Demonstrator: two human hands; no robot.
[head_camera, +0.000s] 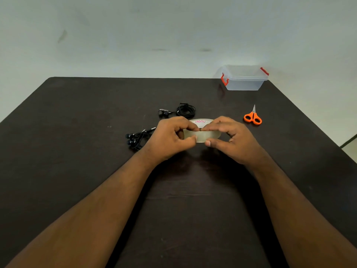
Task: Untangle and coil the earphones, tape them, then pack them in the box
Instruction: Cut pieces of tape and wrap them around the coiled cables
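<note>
Both my left hand and right hand pinch the clear tape roll above the dark table.

Place: plain indoor work corner, kind of room unclear.
Wall: bare and pale, with a few scuffs.
Surface: dark table.
Tools: orange scissors, clear plastic box.

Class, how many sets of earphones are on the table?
2: one coiled set beyond the hands, one tangled set beside the left hand, partly hidden by it.
</note>
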